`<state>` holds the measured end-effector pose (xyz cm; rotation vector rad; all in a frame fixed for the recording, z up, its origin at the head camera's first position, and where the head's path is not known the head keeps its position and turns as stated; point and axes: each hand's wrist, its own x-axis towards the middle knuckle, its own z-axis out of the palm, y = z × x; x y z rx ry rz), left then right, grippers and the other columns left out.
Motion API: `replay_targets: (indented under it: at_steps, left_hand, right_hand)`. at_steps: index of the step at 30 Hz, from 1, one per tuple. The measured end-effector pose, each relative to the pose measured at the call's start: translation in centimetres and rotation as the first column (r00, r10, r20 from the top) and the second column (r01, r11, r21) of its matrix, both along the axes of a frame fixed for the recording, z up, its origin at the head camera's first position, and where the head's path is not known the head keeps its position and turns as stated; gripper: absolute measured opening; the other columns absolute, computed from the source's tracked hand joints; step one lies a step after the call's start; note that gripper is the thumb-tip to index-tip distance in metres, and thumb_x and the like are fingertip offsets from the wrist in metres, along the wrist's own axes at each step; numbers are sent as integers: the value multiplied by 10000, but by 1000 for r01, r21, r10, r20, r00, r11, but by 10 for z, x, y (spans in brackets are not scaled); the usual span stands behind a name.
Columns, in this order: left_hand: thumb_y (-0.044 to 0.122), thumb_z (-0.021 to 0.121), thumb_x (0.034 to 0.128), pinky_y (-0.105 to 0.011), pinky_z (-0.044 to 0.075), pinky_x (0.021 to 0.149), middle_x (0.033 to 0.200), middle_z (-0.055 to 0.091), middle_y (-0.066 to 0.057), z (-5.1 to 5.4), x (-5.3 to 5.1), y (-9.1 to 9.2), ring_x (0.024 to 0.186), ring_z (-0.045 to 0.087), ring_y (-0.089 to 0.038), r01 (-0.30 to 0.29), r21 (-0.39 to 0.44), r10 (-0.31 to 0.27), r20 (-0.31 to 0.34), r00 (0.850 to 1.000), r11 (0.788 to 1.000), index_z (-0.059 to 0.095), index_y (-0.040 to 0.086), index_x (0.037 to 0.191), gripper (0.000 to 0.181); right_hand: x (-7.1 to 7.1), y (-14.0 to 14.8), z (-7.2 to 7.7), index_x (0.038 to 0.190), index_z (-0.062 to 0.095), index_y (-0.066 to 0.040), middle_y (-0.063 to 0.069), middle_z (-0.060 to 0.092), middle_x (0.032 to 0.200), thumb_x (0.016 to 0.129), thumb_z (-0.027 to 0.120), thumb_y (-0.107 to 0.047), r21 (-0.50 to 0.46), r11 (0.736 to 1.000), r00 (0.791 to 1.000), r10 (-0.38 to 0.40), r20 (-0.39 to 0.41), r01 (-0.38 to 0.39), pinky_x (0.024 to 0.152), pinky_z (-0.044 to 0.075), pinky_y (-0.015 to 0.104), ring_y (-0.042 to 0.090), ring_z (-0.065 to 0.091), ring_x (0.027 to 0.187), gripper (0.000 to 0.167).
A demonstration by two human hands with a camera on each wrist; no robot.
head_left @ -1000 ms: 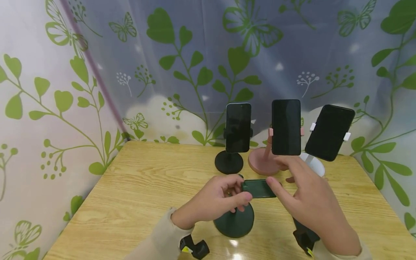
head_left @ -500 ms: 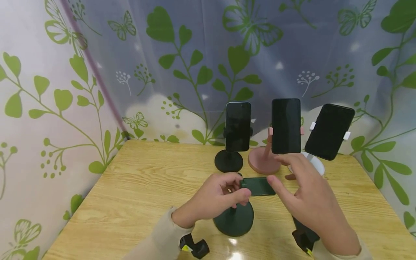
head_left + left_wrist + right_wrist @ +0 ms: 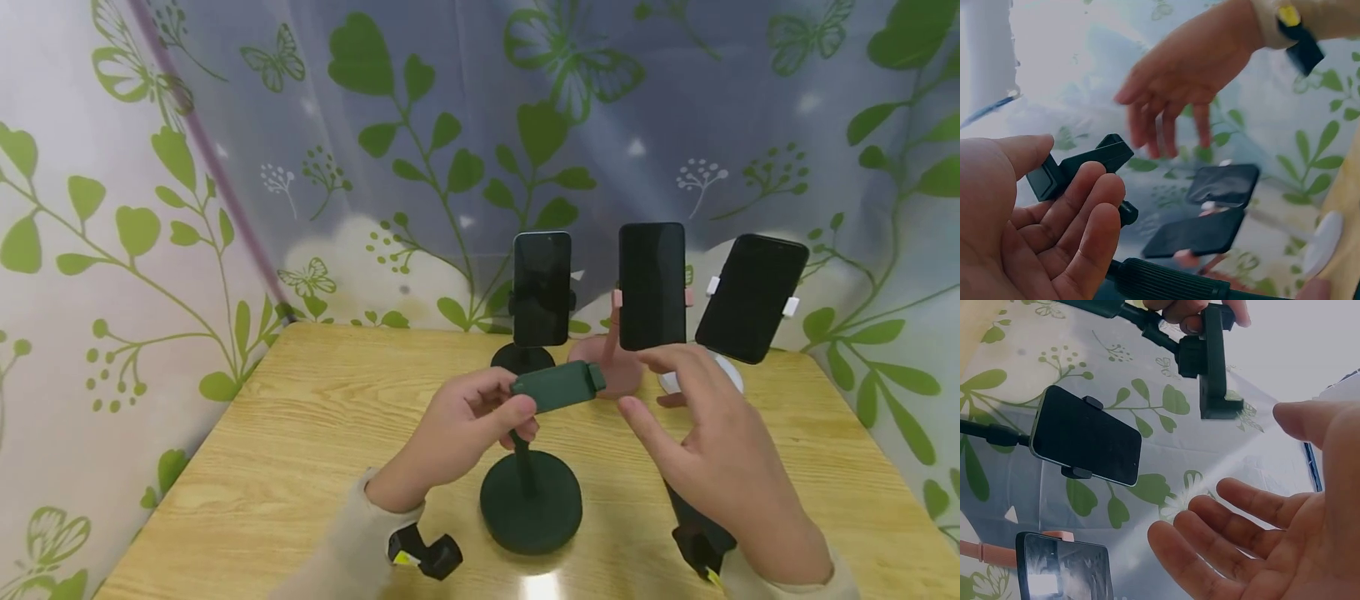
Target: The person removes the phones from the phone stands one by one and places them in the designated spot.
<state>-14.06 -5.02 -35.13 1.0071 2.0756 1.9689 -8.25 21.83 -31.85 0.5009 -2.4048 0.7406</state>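
A dark green phone stand has its round base (image 3: 531, 502) on the table, and its clamp head (image 3: 558, 386) is tilted up. My left hand (image 3: 467, 433) pinches the left end of that head between thumb and fingers. In the left wrist view the thumb of the left hand (image 3: 1054, 212) lies on one end of the green clamp (image 3: 1094, 159). To the right, my right hand (image 3: 716, 458) is held apart from the clamp, fingers spread and holding nothing. In the right wrist view a gap separates the right hand (image 3: 1254, 537) from the green clamp (image 3: 1213, 369).
Behind stand three holders with phones: a black one (image 3: 542, 287), a pink one (image 3: 611, 367) and a white one (image 3: 716, 286). A dark flat object (image 3: 693, 512) lies partly under the right hand. Patterned cloth hangs behind the wooden table (image 3: 315, 417).
The green clamp head has swung round and up to the left, so its raised end now points right. My left hand moved up and left with it; the right hand has hardly moved.
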Motion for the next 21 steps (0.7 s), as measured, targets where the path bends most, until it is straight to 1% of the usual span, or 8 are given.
replay_targets:
  at_steps: [2,6,8,10,12,16,18,21]
  left_hand:
    - [397,677,1013,-369,604,659,865,732,-88,4,-3,-9,777,718,-175,-45,4,45,-9,999,999,688,34,1006,363]
    - [359,669,1025,-362,604,704,857,731,-80,12,-12,-31,790,722,-185,-141,-12,141,-15,990,990,688,8,1001,353]
    - [302,662,1037,-372,608,759,863,732,-85,16,-16,-42,806,728,-191,-198,-32,198,-2,980,980,688,-14,1008,319]
    - [268,647,1048,-375,604,817,877,732,-91,19,-21,-53,828,730,-187,-268,-60,269,16,963,962,680,-24,1024,295]
    - [259,620,1062,-390,596,868,903,723,-95,21,-26,-63,857,724,-176,-337,-85,341,38,939,938,658,-30,1058,292]
    - [316,560,1088,-388,561,938,967,693,-83,19,-38,-76,913,692,-132,-473,-101,480,55,876,875,592,-6,1112,325]
    - [328,538,1095,-377,543,953,996,676,-108,18,-45,-79,930,674,-129,-533,-61,535,42,844,844,567,-6,1129,337]
    - [326,504,1103,-370,520,962,1022,643,-130,12,-58,-84,953,646,-174,-603,27,603,25,798,797,544,-14,1167,348]
  right_hand:
    - [1,-1,1,1332,613,-123,14,617,1287,932,782,-196,4,1000,1000,-7,6,7,816,573,251,197,594,1123,441]
    - [1,-3,2,1332,612,-129,13,615,1301,946,768,-216,0,1000,1000,-15,23,15,822,570,242,203,596,1138,425]
    - [1,-3,1,1332,612,-126,15,614,1306,950,764,-217,-2,1000,1000,-12,25,12,825,562,227,203,594,1140,421]
    - [0,-3,1,1330,612,-124,8,614,1306,952,762,-214,-1,1000,1000,-9,23,9,830,542,185,191,592,1141,417]
    - [0,-3,0,1326,613,-124,0,613,1302,949,765,-210,-2,1000,1000,-6,22,7,835,517,142,181,589,1138,415]
    - [-1,-3,-1,1329,612,-121,10,617,1291,942,773,-206,4,1000,1000,1,18,-1,828,519,144,189,593,1126,427]
    - [-1,-3,-1,1335,608,-119,20,618,1288,941,772,-209,11,1000,1000,1,19,-1,814,560,222,202,597,1121,436]
    - [-1,-4,-2,1334,600,-118,7,615,1284,948,766,-214,21,1000,999,-8,33,7,802,579,277,177,598,1116,431]
